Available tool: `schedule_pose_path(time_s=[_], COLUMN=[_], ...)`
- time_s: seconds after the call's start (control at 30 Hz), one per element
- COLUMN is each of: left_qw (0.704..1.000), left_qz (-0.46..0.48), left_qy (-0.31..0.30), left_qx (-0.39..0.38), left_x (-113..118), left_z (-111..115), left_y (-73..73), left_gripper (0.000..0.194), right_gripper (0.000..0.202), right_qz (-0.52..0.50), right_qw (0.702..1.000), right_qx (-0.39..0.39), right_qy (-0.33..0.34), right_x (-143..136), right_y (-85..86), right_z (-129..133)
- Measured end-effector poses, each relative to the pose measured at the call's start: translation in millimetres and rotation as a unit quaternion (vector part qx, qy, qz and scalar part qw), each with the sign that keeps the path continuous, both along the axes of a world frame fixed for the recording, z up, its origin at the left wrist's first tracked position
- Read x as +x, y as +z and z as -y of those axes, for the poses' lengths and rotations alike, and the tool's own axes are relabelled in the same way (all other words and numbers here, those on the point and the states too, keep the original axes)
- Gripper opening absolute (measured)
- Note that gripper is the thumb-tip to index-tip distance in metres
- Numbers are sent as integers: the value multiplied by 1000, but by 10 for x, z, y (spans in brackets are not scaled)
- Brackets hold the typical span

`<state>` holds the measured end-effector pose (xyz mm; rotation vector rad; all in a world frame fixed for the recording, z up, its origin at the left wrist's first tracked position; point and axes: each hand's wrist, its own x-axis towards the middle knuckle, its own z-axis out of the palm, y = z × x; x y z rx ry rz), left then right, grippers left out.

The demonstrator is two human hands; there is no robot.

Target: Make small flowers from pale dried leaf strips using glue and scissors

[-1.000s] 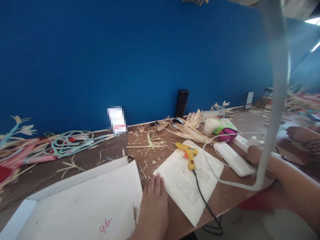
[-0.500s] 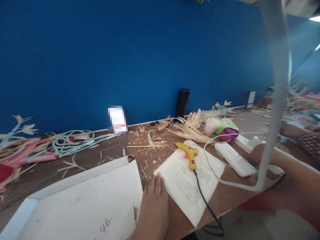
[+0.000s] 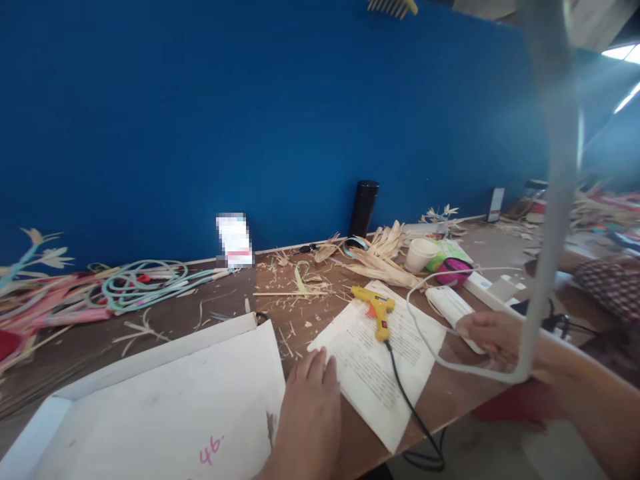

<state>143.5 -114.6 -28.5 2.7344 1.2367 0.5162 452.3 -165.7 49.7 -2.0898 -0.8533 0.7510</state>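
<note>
- right hand is covering the near end of the white device on the counter; whether its fingers are pinching, i cannot tell.
- gripping both sides is probably working best.
- left hand is lying flat, fingers close together.

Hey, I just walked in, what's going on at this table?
A person's left hand rests palm down between a white box and printed paper. Their right hand is at the near end of a white oblong device; its grip is unclear. A yellow glue gun lies untouched on the paper.
</note>
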Motion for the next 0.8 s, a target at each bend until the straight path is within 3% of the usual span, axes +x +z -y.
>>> schedule_pose_path(time_s=[0.1, 0.2, 0.3, 0.53, 0.8], left_qw=[987, 938, 898, 894, 910], left_qz=[103, 203, 264, 287, 284], left_qy=[-30, -17, -2, 65, 102], left_qx=[-121, -279, -352, -338, -284], left_x=[71, 163, 229, 101, -371], left_z=[87, 158, 173, 44, -74], left_y=[260, 386, 365, 239, 462], left_gripper=[35, 37, 42, 37, 32], right_gripper=[30, 27, 28, 22, 22], right_qz=[-189, -210, -217, -170, -179], right_qw=[973, 963, 958, 967, 959], right_qx=[-50, -21, 0, 30, 76], right_qy=[119, 166, 186, 185, 204], right_x=[-335, -793, -1162, -1648, -2139], right_y=[-169, -301, -330, -314, -284], right_z=[1, -40, -158, -406, -445])
